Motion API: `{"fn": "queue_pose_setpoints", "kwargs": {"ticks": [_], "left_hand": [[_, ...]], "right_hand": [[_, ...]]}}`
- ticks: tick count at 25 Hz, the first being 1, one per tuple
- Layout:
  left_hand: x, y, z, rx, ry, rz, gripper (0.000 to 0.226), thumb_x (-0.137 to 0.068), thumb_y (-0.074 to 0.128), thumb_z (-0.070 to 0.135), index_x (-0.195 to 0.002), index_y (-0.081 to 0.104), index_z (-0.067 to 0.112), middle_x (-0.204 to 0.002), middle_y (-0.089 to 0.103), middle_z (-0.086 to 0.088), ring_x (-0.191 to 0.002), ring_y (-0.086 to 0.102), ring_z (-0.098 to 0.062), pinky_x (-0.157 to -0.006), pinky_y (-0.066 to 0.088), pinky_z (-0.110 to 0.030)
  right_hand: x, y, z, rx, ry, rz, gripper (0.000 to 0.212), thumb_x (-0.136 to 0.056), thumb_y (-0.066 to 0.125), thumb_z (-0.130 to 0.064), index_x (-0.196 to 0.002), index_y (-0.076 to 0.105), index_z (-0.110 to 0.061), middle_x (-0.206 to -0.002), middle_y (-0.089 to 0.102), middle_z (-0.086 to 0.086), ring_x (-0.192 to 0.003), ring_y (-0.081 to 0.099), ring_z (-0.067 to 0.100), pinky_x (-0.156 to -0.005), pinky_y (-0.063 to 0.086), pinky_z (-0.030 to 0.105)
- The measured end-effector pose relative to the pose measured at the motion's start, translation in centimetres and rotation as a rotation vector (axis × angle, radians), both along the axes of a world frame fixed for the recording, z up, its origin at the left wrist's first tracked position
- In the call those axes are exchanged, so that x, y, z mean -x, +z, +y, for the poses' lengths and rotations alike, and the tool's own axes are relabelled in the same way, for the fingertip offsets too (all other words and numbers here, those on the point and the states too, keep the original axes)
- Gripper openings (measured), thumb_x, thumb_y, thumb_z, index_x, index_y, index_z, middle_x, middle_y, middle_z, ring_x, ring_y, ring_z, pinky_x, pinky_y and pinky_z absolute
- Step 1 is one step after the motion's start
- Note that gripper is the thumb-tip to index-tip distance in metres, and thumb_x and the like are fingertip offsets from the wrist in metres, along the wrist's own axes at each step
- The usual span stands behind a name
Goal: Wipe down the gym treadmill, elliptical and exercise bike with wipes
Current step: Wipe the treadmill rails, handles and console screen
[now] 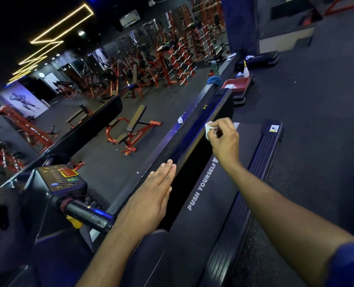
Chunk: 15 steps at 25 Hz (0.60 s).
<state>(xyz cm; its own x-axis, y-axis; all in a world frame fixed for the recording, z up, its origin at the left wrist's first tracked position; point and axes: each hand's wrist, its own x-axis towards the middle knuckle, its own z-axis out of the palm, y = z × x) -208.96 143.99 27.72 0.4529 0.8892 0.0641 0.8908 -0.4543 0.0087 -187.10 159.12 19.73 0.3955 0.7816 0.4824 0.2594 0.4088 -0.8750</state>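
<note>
A black treadmill lies below me, its belt (219, 195) printed with "PUSH YOURSELF". My right hand (223, 139) is shut on a small crumpled white wipe (208, 127) and presses it against the treadmill's left side rail (194, 139) near the far end. My left hand (151, 195) lies flat with fingers together on the same rail, closer to me. The console (62, 179) with buttons and a grip handle (87, 216) sits at the lower left.
A red tray (237, 83) with white wipes, a spray bottle (246, 70) and a blue cloth (213, 80) stand on steps beyond the treadmill. The right side rail (263, 162) borders dark rubber floor. A mirror at left reflects red benches and racks.
</note>
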Motion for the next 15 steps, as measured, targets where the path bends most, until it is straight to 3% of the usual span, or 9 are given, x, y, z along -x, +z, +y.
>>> {"fn": "queue_pose_setpoints", "kwargs": {"ticks": [3,7,11,15], "left_hand": [[-0.1,0.3,-0.1,0.022,0.007,-0.033,0.061,-0.102,0.017,0.041,-0.161,0.018,0.025,-0.167,0.007,0.015,-0.153,0.004,0.005,-0.123,0.001,-0.016],[-1.6,1.9,1.3,-0.063,0.043,-0.071,0.057,-0.103,0.03,0.042,-0.155,0.041,0.021,-0.161,0.034,0.011,-0.148,0.029,0.0,-0.122,0.007,-0.012],[-5.5,3.0,6.3,-0.042,-0.013,-0.045,0.054,-0.11,0.036,0.032,-0.161,0.021,0.023,-0.164,0.011,0.015,-0.148,0.006,0.008,-0.115,-0.008,-0.005],[-7.9,1.6,10.6,0.079,-0.049,-0.046,0.055,-0.111,0.032,0.03,-0.162,0.015,0.023,-0.169,0.006,0.012,-0.151,-0.001,0.006,-0.122,-0.002,-0.014]], "right_hand": [[-1.5,0.1,1.5,0.069,-0.032,0.123,0.016,-0.083,0.063,-0.005,-0.089,0.07,-0.018,-0.094,0.062,-0.001,-0.077,0.057,0.009,-0.069,0.045,0.023],[-1.7,-3.2,-2.4,0.181,-0.002,0.307,0.024,-0.086,0.065,-0.001,-0.092,0.072,-0.024,-0.095,0.068,0.0,-0.078,0.06,0.007,-0.069,0.048,0.016],[-2.4,-8.2,-5.6,0.284,0.111,0.312,0.025,-0.089,0.065,0.001,-0.09,0.073,-0.022,-0.093,0.068,-0.001,-0.075,0.061,0.01,-0.068,0.052,0.022],[-2.8,-7.4,-2.7,0.222,0.119,0.319,0.024,-0.089,0.065,0.004,-0.095,0.075,-0.017,-0.104,0.066,-0.002,-0.089,0.068,0.009,-0.078,0.058,0.027]]}}
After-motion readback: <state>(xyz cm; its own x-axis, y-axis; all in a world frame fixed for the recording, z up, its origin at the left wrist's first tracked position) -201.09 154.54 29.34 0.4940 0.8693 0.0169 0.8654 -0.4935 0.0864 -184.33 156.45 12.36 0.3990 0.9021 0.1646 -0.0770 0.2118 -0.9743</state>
